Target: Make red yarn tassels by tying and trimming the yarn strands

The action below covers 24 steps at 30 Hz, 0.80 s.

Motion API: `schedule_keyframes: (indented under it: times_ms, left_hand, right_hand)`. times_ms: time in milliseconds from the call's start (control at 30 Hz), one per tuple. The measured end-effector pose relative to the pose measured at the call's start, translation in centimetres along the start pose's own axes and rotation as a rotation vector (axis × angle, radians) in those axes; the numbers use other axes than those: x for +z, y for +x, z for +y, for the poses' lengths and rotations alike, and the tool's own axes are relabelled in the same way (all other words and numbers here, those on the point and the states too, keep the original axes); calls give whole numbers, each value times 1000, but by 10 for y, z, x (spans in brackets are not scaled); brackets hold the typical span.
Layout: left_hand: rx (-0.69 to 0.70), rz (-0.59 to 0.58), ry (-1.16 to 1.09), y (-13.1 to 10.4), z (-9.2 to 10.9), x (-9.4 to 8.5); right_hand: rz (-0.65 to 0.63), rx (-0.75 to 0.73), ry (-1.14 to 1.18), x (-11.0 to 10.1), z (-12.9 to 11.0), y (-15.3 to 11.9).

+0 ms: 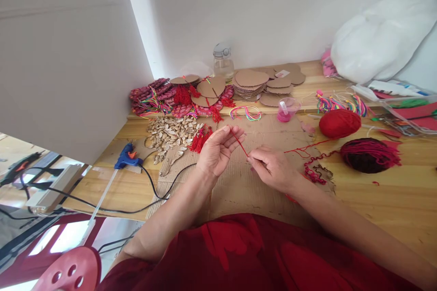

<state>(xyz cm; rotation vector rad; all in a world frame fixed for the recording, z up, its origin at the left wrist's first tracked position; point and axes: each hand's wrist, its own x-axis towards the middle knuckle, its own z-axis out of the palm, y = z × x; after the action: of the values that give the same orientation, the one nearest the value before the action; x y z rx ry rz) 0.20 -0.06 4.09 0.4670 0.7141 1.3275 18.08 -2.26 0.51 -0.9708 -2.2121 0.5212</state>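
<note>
A length of red yarn (pixel 240 143) is stretched taut between my two hands above the cardboard sheet (pixel 232 195). My left hand (pixel 216 151) is turned palm up, its thumb and fingertips closed on the upper end of the yarn. Lower and to the right, my right hand (pixel 273 166) pinches the yarn between thumb and forefinger. Another red strand (pixel 307 149) trails on the table toward a red yarn ball (pixel 340 123). Just left of my left hand lie red tassels (pixel 201 139), partly hidden by it.
Peanut shells (pixel 174 134) are piled at left, near a blue glue gun (pixel 128 157) with its black cable. Behind are cardboard discs (pixel 251 79), red braided pieces (pixel 150 95), a glass jar (pixel 223 61) and a pink-filled cup (pixel 287 110). A dark red yarn ball (pixel 370 154) sits right.
</note>
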Motion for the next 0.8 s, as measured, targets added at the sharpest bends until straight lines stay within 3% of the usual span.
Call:
schedule_keyframes:
  times_ms: [100,233,400,667,800]
  left_hand:
    - [113,-12,135,2,-9,-7]
    - [233,-96,500,0,-20,-19]
    - [147,-203,843,-7,-23,-29]
    - [39,-324,1011,-11,-18,-28]
    - [-41,-360,887,-16,-18,-26]
  right_hand:
    - [-19,-41,-71,-5,-1,-1]
    - [41,-129,-186,-14,-1,1]
    - [103,-226,-293,-25,2,4]
    - [88,-197,-253,-25,7,4]
    - [31,-119,-202,-26,7,2]
